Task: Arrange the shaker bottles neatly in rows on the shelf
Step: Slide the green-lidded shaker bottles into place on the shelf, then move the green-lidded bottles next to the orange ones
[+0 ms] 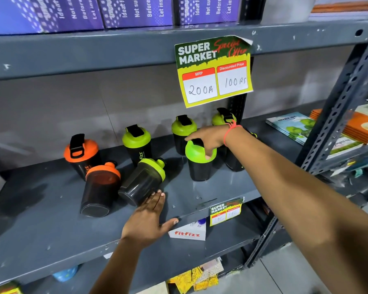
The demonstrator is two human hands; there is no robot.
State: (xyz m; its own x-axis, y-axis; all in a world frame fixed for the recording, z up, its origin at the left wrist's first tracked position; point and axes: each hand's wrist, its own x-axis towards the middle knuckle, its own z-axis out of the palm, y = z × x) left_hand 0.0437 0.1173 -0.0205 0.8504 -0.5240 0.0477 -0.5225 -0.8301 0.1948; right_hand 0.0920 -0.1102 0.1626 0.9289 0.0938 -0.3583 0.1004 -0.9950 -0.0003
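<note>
Black shaker bottles stand and lie on the grey metal shelf (41,221). My right hand (206,139) grips the lid of an upright green-lidded shaker (199,166) at the shelf's middle. My left hand (147,219) is spread open, fingertips touching the base of a green-lidded shaker lying on its side (140,183). An orange-lidded shaker (99,189) lies tipped beside it. Upright behind them are an orange-lidded shaker (81,153) and green-lidded shakers (137,145) (182,132) (222,118). Another shaker is mostly hidden under my right forearm.
A yellow price sign (215,71) hangs from the shelf above. Purple boxes (134,11) fill the top shelf. Books (291,126) lie at the shelf's right end. A slotted upright post (340,107) stands on the right. A smaller price tag (225,211) is stuck on the shelf's front edge.
</note>
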